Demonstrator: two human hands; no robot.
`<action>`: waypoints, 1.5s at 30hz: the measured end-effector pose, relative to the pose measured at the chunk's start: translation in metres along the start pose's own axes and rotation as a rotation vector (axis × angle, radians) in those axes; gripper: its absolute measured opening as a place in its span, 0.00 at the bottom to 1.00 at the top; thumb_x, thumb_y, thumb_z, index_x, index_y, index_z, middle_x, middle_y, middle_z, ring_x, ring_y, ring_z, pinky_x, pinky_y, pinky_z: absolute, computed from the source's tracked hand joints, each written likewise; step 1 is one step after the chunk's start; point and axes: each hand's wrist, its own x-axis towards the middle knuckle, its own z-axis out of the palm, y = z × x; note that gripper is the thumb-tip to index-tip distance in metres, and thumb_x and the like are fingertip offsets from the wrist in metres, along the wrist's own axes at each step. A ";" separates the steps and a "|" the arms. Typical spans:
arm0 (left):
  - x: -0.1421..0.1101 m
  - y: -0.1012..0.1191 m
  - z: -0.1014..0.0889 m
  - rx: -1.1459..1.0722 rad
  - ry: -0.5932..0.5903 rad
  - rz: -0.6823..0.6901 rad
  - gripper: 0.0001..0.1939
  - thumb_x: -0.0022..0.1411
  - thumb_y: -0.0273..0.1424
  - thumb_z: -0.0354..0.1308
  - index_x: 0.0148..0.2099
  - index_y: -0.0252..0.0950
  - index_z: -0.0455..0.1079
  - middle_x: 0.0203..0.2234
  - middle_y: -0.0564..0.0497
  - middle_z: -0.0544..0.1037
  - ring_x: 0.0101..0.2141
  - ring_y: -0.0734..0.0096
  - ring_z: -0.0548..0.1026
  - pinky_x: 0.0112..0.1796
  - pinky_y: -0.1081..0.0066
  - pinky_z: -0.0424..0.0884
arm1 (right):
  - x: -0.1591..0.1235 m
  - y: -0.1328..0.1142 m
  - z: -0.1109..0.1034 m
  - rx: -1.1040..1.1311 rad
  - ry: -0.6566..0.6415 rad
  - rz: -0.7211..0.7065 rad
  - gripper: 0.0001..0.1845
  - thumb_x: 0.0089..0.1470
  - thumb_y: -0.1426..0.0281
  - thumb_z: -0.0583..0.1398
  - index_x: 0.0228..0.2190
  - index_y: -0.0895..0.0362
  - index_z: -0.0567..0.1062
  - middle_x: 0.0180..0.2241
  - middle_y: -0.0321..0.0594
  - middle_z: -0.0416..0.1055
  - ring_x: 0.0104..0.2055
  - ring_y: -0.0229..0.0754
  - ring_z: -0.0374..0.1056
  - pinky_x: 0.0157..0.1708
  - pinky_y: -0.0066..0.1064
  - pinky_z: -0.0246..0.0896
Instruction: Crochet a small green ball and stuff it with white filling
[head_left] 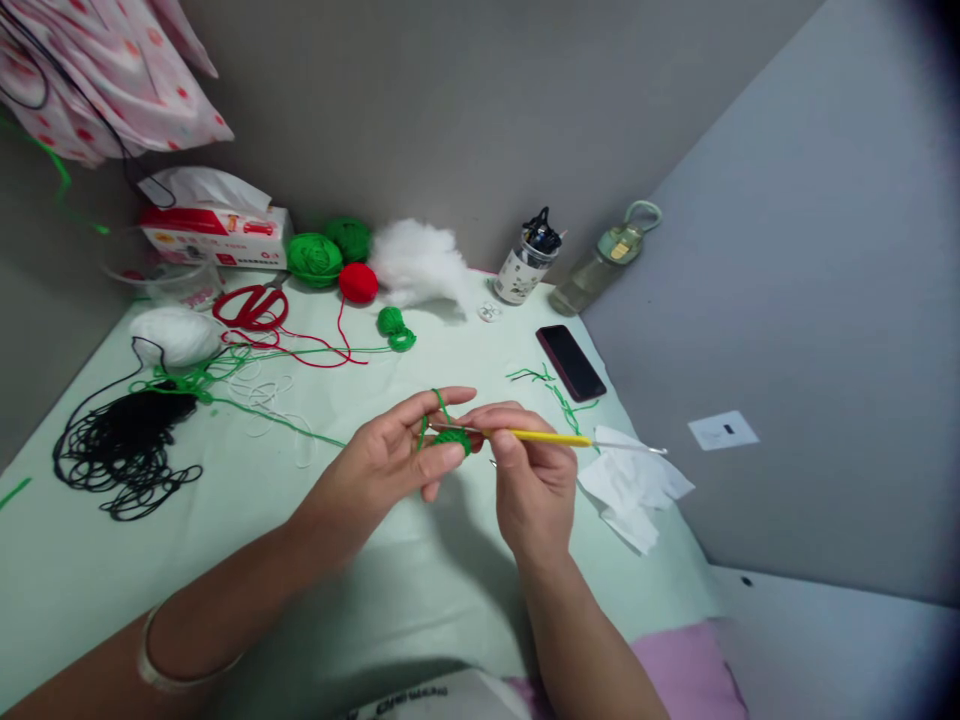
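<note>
Craft corner, cubicle-like

Hemmed in by grey panels (412, 120). Fitted with a pale-covered bench (97, 560), strewn with green yarn balls (315, 262), red scissors (260, 300), white fluff (420, 262). Crochet hook (551, 437) in use. Can't tell home or workshop.

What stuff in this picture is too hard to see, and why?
Head view: part of the green yarn piece, hidden by the left hand.
Head view: the end of the yellow-handled hook by that piece, too small.
Head view: the pink spotted cloth, cut off at top left.
Head view: any print on the white card, too small.
</note>
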 end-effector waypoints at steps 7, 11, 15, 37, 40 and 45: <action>0.003 0.004 -0.007 0.027 0.011 0.043 0.18 0.63 0.35 0.66 0.55 0.47 0.77 0.36 0.53 0.73 0.34 0.72 0.68 0.35 0.72 0.64 | 0.005 -0.002 -0.004 0.141 0.053 0.110 0.08 0.64 0.64 0.61 0.37 0.52 0.81 0.34 0.38 0.80 0.32 0.37 0.73 0.32 0.30 0.69; 0.001 0.004 -0.010 0.041 0.025 0.080 0.16 0.64 0.32 0.66 0.54 0.48 0.78 0.36 0.54 0.73 0.38 0.73 0.69 0.42 0.74 0.65 | 0.005 -0.006 -0.002 0.211 0.035 0.119 0.10 0.67 0.64 0.59 0.36 0.53 0.79 0.33 0.37 0.81 0.29 0.36 0.73 0.32 0.29 0.69; 0.000 0.005 -0.012 0.079 0.030 0.105 0.16 0.64 0.31 0.65 0.54 0.50 0.78 0.36 0.55 0.73 0.39 0.74 0.70 0.41 0.76 0.65 | 0.005 -0.007 -0.003 0.206 0.001 0.107 0.11 0.68 0.65 0.56 0.36 0.52 0.78 0.34 0.36 0.82 0.29 0.36 0.75 0.32 0.30 0.70; 0.002 0.010 -0.008 -0.238 0.010 -0.076 0.25 0.60 0.30 0.69 0.60 0.42 0.74 0.28 0.57 0.68 0.24 0.83 0.57 0.24 0.81 0.54 | -0.004 -0.009 -0.007 -0.246 0.039 -0.293 0.13 0.66 0.74 0.57 0.43 0.50 0.80 0.35 0.40 0.77 0.34 0.41 0.74 0.32 0.36 0.72; 0.001 0.011 -0.008 -0.172 0.030 -0.016 0.23 0.60 0.29 0.69 0.58 0.43 0.76 0.31 0.56 0.70 0.29 0.80 0.63 0.31 0.80 0.60 | 0.001 -0.010 -0.004 0.014 0.031 -0.103 0.10 0.66 0.70 0.58 0.38 0.51 0.81 0.33 0.39 0.75 0.30 0.39 0.71 0.28 0.33 0.69; 0.002 0.007 -0.005 -0.081 0.023 0.003 0.20 0.61 0.32 0.68 0.56 0.46 0.77 0.33 0.54 0.71 0.36 0.74 0.66 0.40 0.75 0.63 | 0.002 -0.007 -0.003 0.113 0.047 -0.006 0.08 0.65 0.67 0.60 0.38 0.51 0.82 0.35 0.38 0.76 0.31 0.38 0.71 0.31 0.32 0.68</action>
